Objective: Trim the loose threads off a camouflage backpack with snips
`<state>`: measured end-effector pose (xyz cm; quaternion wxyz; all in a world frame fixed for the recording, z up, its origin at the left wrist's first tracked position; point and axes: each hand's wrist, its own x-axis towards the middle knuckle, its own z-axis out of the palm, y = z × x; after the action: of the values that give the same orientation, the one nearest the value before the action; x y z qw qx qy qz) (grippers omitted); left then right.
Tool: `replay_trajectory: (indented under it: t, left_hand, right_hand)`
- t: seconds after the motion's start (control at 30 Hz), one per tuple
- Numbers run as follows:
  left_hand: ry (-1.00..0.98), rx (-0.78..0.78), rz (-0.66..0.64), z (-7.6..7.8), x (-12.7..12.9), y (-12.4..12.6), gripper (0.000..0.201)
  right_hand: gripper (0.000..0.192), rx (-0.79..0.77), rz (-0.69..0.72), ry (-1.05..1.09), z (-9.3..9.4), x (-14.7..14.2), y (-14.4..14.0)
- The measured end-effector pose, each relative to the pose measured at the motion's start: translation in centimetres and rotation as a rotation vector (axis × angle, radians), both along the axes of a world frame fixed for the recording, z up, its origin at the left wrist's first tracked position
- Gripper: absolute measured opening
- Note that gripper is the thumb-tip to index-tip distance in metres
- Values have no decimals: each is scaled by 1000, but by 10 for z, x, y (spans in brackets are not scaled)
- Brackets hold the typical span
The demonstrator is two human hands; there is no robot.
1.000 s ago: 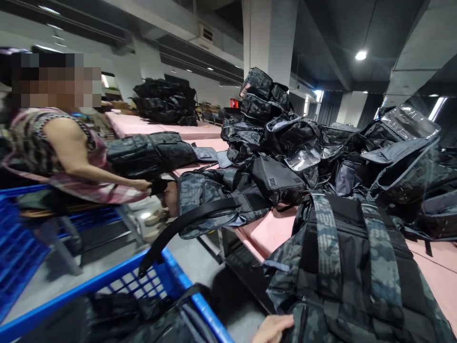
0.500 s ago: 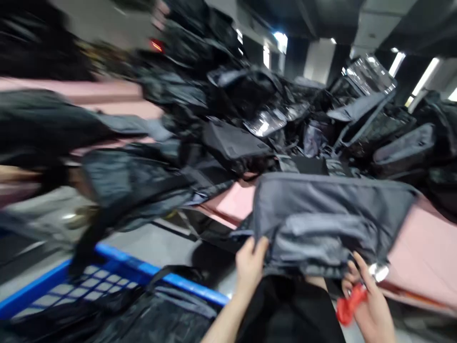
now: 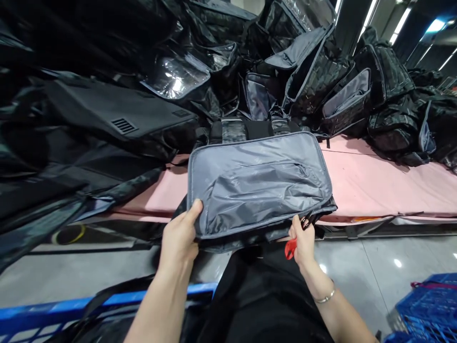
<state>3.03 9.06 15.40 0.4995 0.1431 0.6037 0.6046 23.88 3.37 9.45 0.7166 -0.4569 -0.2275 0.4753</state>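
Observation:
A backpack lies at the near edge of the pink table (image 3: 360, 183), its flap open and the grey lining (image 3: 259, 183) facing up. My left hand (image 3: 181, 237) grips the lower left corner of that grey flap, thumb on top. My right hand (image 3: 303, 239) pinches the flap's lower right edge at a black zipper pull, with a small red tool (image 3: 290, 248) tucked in the palm. A bracelet circles my right wrist.
Many black and camouflage bags (image 3: 107, 119) are heaped on the table behind and to the left, several with open grey compartments (image 3: 346, 97). A blue cart rail (image 3: 107, 305) crosses the lower left. Another blue crate (image 3: 428, 305) stands at lower right on the shiny floor.
The view swung down and right, away from a seated person at the left. The bag's grey flap has been opened flat, and both my hands now hold its near edge.

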Motion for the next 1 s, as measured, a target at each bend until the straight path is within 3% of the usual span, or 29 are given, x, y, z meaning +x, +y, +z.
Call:
replay_trajectory:
  t: [0.2, 0.33, 0.4, 0.47, 0.53, 0.6, 0.67, 0.77, 0.87, 1.0]
  left_hand:
    - [81, 166, 11, 1, 4, -14, 18]
    - [367, 377, 223, -20, 22, -47, 35]
    - [459, 386, 259, -35, 35, -66, 34]
    - [363, 298, 127, -46, 47, -81, 32]
    - [143, 182, -89, -49, 57, -89, 38]
    - [-59, 115, -262, -45, 66, -90, 44]
    - [-195, 89, -350, -36, 75, -86, 46]
    - [-291, 67, -344, -26, 86, -76, 42]
    - [-286, 56, -280, -26, 93, -70, 40]
    - [-249, 39, -290, -32, 93, -66, 40]
  right_hand:
    - [53, -78, -111, 103, 10, -10, 20]
    - [54, -97, -124, 122, 15, -8, 23]
    - [54, -93, -112, 129, 17, -7, 21]
    - [53, -81, -85, 133, 20, -6, 17]
    - [51, -63, -55, 135, 23, -5, 11]
    - [50, -47, -35, 140, 26, -3, 4]
    - [49, -39, -26, 145, 28, -2, -2]
    - [48, -54, -10, 134, 26, 1, -4]
    - [48, -77, 30, 62, 18, 5, -5]
    - [35, -123, 74, -256, 7, 12, -17]
